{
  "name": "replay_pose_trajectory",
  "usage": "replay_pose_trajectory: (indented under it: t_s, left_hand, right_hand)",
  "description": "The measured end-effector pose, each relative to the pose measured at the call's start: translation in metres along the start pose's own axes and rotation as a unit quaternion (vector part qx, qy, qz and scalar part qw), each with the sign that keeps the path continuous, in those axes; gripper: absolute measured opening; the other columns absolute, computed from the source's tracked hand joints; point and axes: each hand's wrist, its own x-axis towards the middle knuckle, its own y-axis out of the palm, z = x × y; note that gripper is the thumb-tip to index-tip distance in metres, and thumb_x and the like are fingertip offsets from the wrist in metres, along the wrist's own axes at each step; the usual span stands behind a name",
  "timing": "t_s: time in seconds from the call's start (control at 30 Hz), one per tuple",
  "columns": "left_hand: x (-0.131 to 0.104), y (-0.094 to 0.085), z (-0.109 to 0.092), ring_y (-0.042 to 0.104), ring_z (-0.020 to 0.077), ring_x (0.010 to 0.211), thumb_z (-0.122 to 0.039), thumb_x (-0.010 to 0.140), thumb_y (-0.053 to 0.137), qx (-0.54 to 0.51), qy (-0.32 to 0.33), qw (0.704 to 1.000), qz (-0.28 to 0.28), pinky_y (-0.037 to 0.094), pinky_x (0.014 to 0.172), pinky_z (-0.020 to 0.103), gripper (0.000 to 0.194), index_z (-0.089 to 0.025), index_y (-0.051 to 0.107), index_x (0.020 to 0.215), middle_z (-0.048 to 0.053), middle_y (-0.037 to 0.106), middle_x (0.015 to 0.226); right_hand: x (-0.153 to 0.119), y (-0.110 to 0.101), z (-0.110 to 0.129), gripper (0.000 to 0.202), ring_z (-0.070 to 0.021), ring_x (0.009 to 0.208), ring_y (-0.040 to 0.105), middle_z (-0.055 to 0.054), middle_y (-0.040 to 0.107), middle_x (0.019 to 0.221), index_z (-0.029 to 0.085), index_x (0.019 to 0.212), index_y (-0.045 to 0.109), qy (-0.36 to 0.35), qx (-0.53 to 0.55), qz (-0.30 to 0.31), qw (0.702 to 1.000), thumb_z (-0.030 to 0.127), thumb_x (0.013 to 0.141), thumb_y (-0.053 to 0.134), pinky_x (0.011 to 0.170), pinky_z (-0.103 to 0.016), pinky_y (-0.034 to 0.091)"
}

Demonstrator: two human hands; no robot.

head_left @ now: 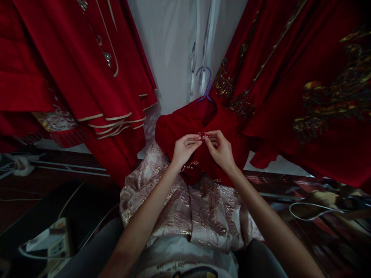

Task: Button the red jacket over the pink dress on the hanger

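Observation:
A red garment top [179,119] on a purple hanger [208,87] is spread before me at the middle of the view. Below it, pink-and-gold brocade cloth [171,216] covers my lap. My left hand [185,148] pinches one end of a small pale beaded trim [202,136] at the garment's front. From the other side, my right hand [220,150] closes thumb and finger on the trim's other end. The fingertips are almost touching, and they partly hide the beads. More beaded sprigs [191,165] lie on the red cloth just below my left hand.
Red garments with pale edging [116,119] hang at the left. Others with gold beadwork [327,104] hang at the right. A white wall or door [171,50] stands behind. A power strip [59,243] with a cord rests on a dark surface at lower left.

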Motion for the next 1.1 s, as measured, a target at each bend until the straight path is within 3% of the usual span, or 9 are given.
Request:
replay_pose_trajectory:
  t_s: [0.17, 0.6, 0.87, 1.1]
  left_hand:
    - [-0.002, 0.004, -0.007, 0.067, 0.0137, 0.078, -0.027, 0.069, 0.073, 0.029, 0.027, 0.999, -0.015, 0.055, 0.079, 0.03, 0.024, -0.016, 0.068, 0.089, 0.006, 0.072, 0.088]
    - [-0.003, 0.007, -0.01, 0.068, 0.0147, 0.079, -0.025, 0.074, 0.068, 0.096, 0.066, 0.993, -0.008, 0.058, 0.078, 0.031, 0.022, -0.016, 0.071, 0.094, 0.008, 0.072, 0.095]
    - [-0.005, 0.005, -0.005, 0.069, 0.016, 0.084, -0.028, 0.078, 0.065, 0.104, 0.09, 0.99, -0.008, 0.058, 0.08, 0.031, 0.023, -0.016, 0.071, 0.096, 0.008, 0.071, 0.097]
    - [-0.005, 0.003, -0.012, 0.067, 0.0146, 0.081, -0.03, 0.083, 0.06, 0.192, 0.156, 0.969, 0.018, 0.058, 0.072, 0.026, 0.021, -0.019, 0.072, 0.096, 0.007, 0.07, 0.095]
  right_hand:
    - [-0.002, -0.004, 0.011, 0.021, -0.0163, 0.087, 0.064, -0.006, 0.066, 0.098, 0.021, 0.1, 0.061, -0.015, -0.008, 0.008, 1.0, 0.036, 0.088, 0.053, 0.075, -0.032, 0.056]
    - [-0.009, -0.003, 0.016, 0.024, -0.0171, 0.085, 0.065, -0.007, 0.067, 0.098, 0.021, 0.101, 0.065, -0.006, -0.01, -0.055, 0.998, 0.037, 0.086, 0.055, 0.073, -0.033, 0.058]
    - [-0.008, -0.006, 0.011, 0.028, -0.0169, 0.089, 0.065, -0.006, 0.067, 0.101, 0.022, 0.106, 0.064, 0.017, 0.03, -0.015, 0.999, 0.037, 0.083, 0.061, 0.079, -0.035, 0.058]
    - [0.0, -0.007, 0.006, 0.029, -0.017, 0.087, 0.066, -0.007, 0.068, 0.101, 0.02, 0.101, 0.065, 0.05, 0.075, -0.004, 0.996, 0.037, 0.078, 0.066, 0.079, -0.034, 0.058]
